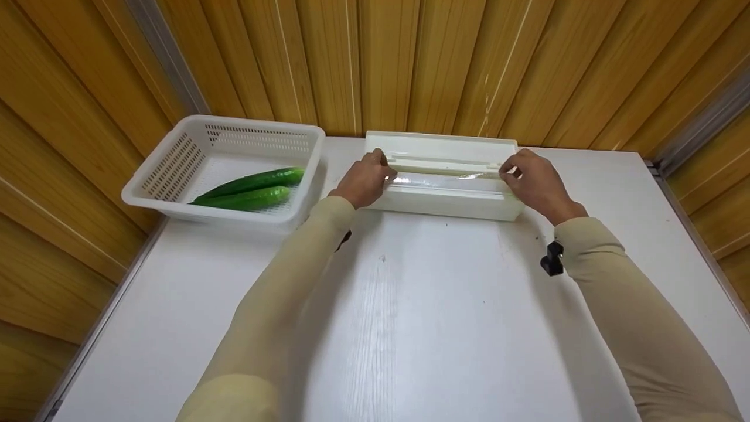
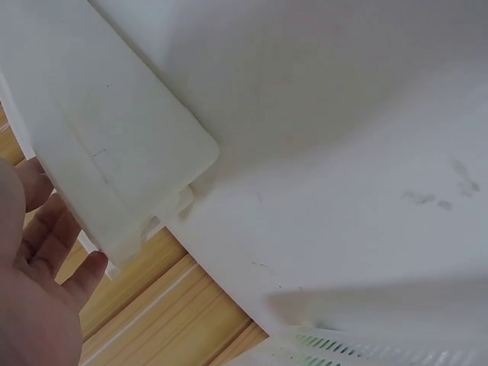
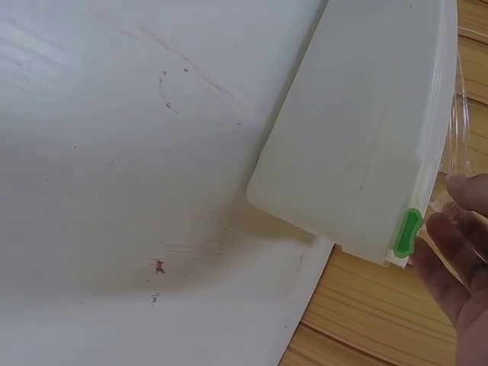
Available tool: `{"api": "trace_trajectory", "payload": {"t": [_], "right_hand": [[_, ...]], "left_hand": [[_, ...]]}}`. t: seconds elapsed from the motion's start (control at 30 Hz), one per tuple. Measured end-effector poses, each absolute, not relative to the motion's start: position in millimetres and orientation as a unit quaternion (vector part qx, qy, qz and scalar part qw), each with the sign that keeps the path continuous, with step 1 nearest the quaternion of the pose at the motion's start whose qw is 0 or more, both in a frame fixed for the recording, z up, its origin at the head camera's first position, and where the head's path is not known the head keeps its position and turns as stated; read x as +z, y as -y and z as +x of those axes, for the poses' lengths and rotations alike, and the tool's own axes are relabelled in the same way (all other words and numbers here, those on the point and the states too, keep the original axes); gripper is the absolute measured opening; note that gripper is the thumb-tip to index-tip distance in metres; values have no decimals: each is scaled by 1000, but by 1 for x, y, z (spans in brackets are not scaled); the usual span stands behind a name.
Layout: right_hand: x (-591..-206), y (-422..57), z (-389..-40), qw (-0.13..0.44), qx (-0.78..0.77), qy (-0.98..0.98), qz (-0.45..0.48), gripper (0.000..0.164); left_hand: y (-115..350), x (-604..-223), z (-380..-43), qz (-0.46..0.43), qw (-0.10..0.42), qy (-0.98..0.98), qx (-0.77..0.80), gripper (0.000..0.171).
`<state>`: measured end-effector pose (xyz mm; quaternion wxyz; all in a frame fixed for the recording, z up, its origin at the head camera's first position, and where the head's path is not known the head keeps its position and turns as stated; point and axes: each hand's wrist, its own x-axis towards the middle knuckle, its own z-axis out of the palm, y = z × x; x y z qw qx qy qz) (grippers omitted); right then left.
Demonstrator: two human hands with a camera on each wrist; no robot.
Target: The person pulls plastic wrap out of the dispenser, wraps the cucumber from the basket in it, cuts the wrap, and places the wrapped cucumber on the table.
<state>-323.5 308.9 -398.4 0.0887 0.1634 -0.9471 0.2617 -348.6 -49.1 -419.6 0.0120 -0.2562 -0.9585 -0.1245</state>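
Observation:
A white cling film dispenser point(image 1: 445, 206) lies near the back of the table with its lid point(image 1: 439, 143) raised. Clear cling film point(image 1: 451, 180) stretches across its opening between both hands. At the left end, my left hand point(image 1: 364, 177) pinches the film's edge between thumb and fingers; in the left wrist view its fingers point(image 2: 88, 278) lie along the dispenser's end. On the other side, my right hand point(image 1: 536, 181) pinches the film's right corner, and the gathered film point(image 3: 457, 130) shows in the right wrist view. A green slider point(image 3: 409, 232) sits on the dispenser's edge beside those fingers.
Left of the dispenser stands a white plastic basket point(image 1: 140, 196) with slotted walls, holding two cucumbers point(image 1: 249, 198). The white table point(image 1: 433, 316) meets a wood-patterned panel wall point(image 1: 387, 64) behind the dispenser. Small dark marks dot the tabletop.

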Motion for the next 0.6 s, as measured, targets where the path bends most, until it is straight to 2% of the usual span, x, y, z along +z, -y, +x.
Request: {"api": "trace_trajectory", "payload": {"t": [0.3, 0.47, 0.6], "right_hand": [[-397, -305, -323, 91, 267, 946, 157, 12], [-400, -306, -323, 94, 262, 947, 160, 12], [-402, -306, -323, 93, 265, 948, 152, 12]], "left_hand": [[53, -416, -347, -275, 42, 954, -112, 32], [58, -418, -345, -265, 6, 952, -152, 34], [60, -420, -345, -267, 8, 953, -139, 36]]}}
